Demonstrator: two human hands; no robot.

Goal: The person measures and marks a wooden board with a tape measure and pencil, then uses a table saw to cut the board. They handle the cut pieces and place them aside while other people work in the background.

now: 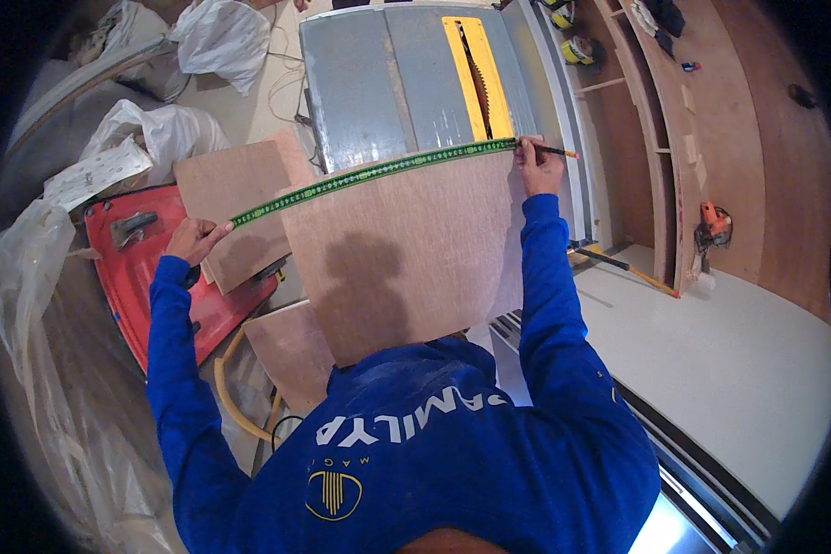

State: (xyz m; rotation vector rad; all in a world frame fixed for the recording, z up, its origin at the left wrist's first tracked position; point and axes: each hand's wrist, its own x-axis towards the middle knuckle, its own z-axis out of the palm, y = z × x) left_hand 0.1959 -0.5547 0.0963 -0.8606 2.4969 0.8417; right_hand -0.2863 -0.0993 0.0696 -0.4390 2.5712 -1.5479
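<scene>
A green tape measure [379,173] is stretched across the far edge of a plywood panel [415,249]. My left hand [197,242] pinches the tape's left end, beyond the panel's left edge and over a smaller plywood piece [235,245]. At the panel's far right corner, my right hand [538,171] is closed round a dark pencil [556,150], its fingers at the tape's other end. The panel reaches from the table saw [360,83] to my body, and a shadow falls on it. The saw's toothed blade [476,78] stands in a yellow insert just beyond the tape.
A red plastic surface [143,277] with a dark tool on it lies left, beside plastic sheeting [60,369] and white bags [222,42]. Another plywood piece [291,351] sits below the panel. At right are a wooden frame [660,166] and an orange power tool [714,226].
</scene>
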